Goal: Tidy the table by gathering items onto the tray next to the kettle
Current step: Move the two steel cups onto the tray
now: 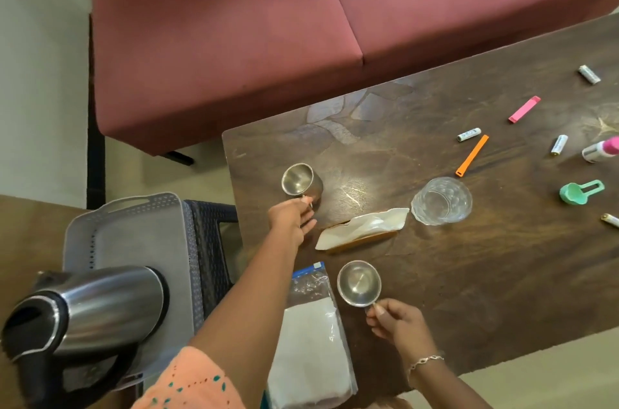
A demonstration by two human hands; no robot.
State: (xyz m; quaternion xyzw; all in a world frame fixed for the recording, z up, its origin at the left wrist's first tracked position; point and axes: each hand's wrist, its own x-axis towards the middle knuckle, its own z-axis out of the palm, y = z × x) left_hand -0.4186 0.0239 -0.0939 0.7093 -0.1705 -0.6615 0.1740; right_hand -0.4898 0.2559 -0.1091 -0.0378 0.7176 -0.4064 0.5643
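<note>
Tray (134, 234) sat left, so I pinched the far cup (301, 182) by its handle with my left hand (291, 217), the near cup (359, 283) with my right hand (398, 325): one trip.

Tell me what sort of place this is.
Most likely a home living room: a pink sofa stands behind a low wooden table littered with small household items, and a steel kettle and grey tray sit alongside.
</note>
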